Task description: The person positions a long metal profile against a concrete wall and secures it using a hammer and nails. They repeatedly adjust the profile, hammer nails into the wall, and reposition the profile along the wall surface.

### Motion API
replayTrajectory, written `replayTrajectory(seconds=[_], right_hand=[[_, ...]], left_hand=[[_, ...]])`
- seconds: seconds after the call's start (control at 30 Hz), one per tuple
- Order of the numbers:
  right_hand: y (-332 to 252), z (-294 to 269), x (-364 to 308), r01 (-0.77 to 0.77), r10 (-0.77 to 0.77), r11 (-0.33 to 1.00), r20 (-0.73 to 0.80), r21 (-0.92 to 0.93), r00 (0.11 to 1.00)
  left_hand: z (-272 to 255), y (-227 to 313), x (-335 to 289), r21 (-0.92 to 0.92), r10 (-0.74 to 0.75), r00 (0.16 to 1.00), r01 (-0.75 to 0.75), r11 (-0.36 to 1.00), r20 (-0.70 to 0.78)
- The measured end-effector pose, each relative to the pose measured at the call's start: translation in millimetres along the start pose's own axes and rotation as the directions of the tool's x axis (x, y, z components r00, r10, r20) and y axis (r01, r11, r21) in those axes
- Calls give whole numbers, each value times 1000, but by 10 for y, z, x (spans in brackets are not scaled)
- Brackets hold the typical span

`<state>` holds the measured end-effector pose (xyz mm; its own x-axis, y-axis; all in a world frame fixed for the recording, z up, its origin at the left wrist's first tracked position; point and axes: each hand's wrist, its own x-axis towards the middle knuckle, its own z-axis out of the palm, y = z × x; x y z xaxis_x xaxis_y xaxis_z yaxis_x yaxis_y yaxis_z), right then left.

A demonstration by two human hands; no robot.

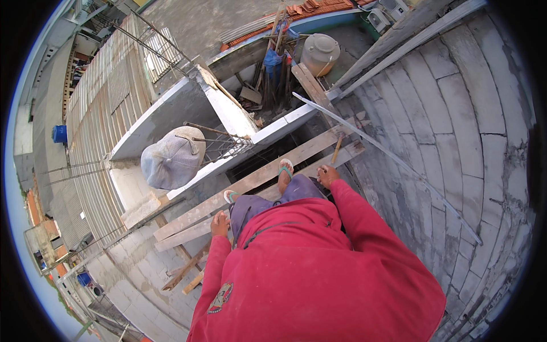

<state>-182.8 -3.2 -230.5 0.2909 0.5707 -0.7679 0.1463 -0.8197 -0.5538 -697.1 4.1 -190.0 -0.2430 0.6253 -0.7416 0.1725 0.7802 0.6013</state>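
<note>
My left hand (220, 223) hangs beside my left thigh, its fingers loosely bent and apart, with nothing visible in them. In front of my right hip, my right hand (327, 176) has its fingers curled in; whatever it may hold is too small to make out. Just beyond it a short yellowish wooden stick (337, 150) rests across the planks. My feet, in flip-flops (286, 165), are on a long wooden plank (256, 175) laid beside a second plank (196, 231).
Grey block walls (450, 114) rise on the right, with a long straight metal bar (393, 165) slanting across. A dark gap (265, 165) lies beyond the planks. Ahead are a white bulging sack (171, 159), protruding rebar (228, 145), a round tank (320, 52) and a corrugated roof (108, 125).
</note>
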Motion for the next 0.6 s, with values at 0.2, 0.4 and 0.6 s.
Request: replayTrajectory(seconds=[0.2,0.4,0.6], right_hand=[[124,-44,-125,15,-14,1000,-83,5,996],[250,-81,-163,-6,9,1000,-90,30,996],[280,-110,-216,-25,34,997,-130,74,991]], left_hand=[[41,3,112,34,17,999,-19,999,49],[125,242,131,72,35,997,-39,997,64],[174,337,248,129,94,992,-105,986,87]])
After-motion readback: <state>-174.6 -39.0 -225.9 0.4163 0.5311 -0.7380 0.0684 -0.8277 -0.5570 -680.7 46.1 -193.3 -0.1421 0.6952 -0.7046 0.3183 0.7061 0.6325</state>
